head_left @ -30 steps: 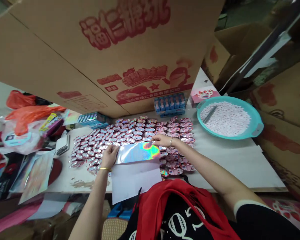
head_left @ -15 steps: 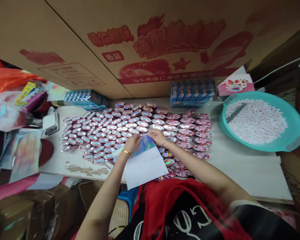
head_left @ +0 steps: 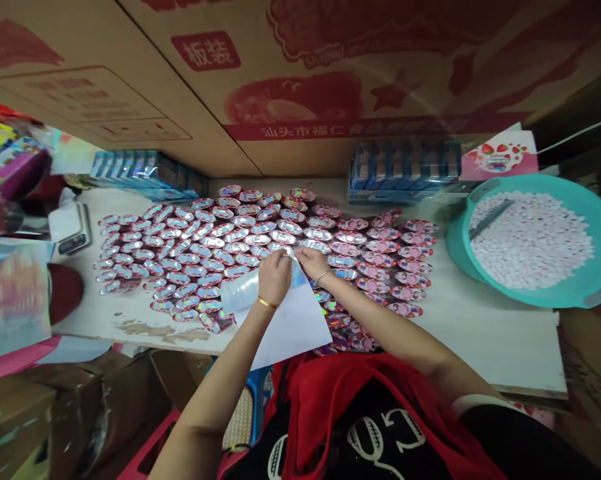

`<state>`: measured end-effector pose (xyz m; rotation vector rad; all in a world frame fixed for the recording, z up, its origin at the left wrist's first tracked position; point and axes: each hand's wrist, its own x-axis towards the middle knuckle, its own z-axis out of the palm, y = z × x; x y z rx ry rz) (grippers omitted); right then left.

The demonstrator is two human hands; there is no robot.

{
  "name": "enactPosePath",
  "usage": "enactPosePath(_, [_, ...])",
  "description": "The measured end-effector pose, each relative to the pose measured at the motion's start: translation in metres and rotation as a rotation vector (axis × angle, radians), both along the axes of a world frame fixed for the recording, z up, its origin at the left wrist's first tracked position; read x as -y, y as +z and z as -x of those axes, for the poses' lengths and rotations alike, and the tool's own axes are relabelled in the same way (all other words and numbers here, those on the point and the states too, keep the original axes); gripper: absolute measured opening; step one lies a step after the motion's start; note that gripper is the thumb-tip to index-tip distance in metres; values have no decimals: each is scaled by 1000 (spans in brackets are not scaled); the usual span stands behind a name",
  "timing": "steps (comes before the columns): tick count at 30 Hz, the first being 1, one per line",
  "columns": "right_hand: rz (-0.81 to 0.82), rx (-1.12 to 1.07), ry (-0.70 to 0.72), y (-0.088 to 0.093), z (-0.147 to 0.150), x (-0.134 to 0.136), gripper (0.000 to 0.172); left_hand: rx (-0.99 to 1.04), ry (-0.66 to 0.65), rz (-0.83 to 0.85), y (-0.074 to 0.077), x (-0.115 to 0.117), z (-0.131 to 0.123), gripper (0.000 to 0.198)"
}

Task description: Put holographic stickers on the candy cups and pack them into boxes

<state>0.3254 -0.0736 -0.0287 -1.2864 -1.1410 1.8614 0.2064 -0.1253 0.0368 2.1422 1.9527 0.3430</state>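
Pinched in my left hand (head_left: 275, 277) is the upper part of a shiny sheet with a white back (head_left: 293, 323), perhaps a sticker sheet. Its silvery, rainbow-tinted face shows on the left and near the top. My right hand (head_left: 313, 262) is closed at the sheet's top edge, fingertips almost meeting those of the left. What lies between the fingertips is too small to make out. Under and beyond both hands stand rows of small oval packs (head_left: 200, 253) with silvery tops and red rims. Toward the right, several packs (head_left: 413, 267) show pink tops instead.
A turquoise basin (head_left: 460, 257) of small white pieces (head_left: 545, 247) stands on the right, a grey flat tool (head_left: 490, 220) lying in it. Blue boxes (head_left: 405, 170) line the back before large cartons (head_left: 300, 107). A white device (head_left: 70, 225) sits left on the table (head_left: 510, 347).
My left hand has turned more upright and moved slightly up, and the sheet has tilted with it. My right hand stays at the sheet's top edge. The camera view has shifted a little.
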Motion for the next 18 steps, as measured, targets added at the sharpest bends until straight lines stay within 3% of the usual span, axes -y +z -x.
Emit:
enactPosePath(4, [55,-5,-12,-9,0,-4,27,300,-15,1,10,24,2,16])
enactPosePath(7, [82,-20,-4,-10,0,-5,24,502,244,-77,21,30,9,20])
enactPosePath(9, [91,-33,7,-8,1,-4,24,516,361,-121,24,23,16,27])
enactPosePath(10, [93,-41,13,-5,2,-3,23,472,346,-109,24,16,19,35])
enactPosePath(13, [93,-70,28,2,6,0,22,190,133,42,20,-5,27,55])
enactPosePath(15, [87,-80,22,5,10,1,20,-9,28,133,15,-13,29,58])
enactPosePath(18, [82,-51,4,5,17,1,16,-183,-15,160,7,-12,29,56])
